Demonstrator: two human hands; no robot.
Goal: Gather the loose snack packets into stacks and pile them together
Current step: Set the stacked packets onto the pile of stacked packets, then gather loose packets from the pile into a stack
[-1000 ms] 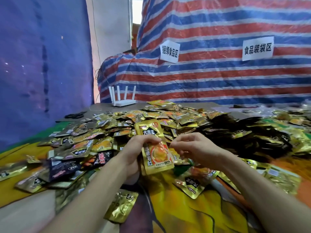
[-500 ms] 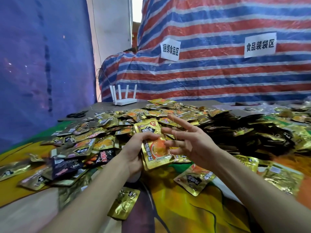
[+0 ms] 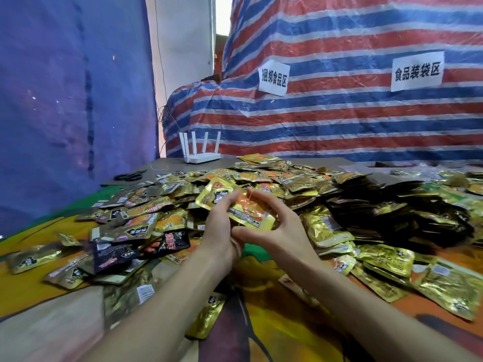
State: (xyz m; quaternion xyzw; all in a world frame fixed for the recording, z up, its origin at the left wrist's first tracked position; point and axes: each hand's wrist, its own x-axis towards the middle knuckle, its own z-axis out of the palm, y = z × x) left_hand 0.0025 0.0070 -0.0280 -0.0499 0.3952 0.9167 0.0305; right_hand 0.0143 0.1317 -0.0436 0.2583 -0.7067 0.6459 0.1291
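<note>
Snack packet (image 3: pixel 248 210), left hand (image 3: pixel 218 231), right hand (image 3: pixel 277 226) gripping

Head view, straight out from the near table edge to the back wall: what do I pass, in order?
Lone gold packet → held packet in left hand → packet heap → striped tarp.

A single wide-angle view is covering the whole scene. The head-worn camera is looking forward and down from behind and above the left hand (image 3: pixel 219 226) and right hand (image 3: pixel 277 226), with both forearms running in from the bottom edge. It is sitting close, so the hands and the held packet (image 3: pixel 245 210) between them are filling the centre. Beyond the hands it is taking in the packet heap (image 3: pixel 326 194), a white router (image 3: pixel 201 158) and the striped tarpaulin (image 3: pixel 339 121).
</note>
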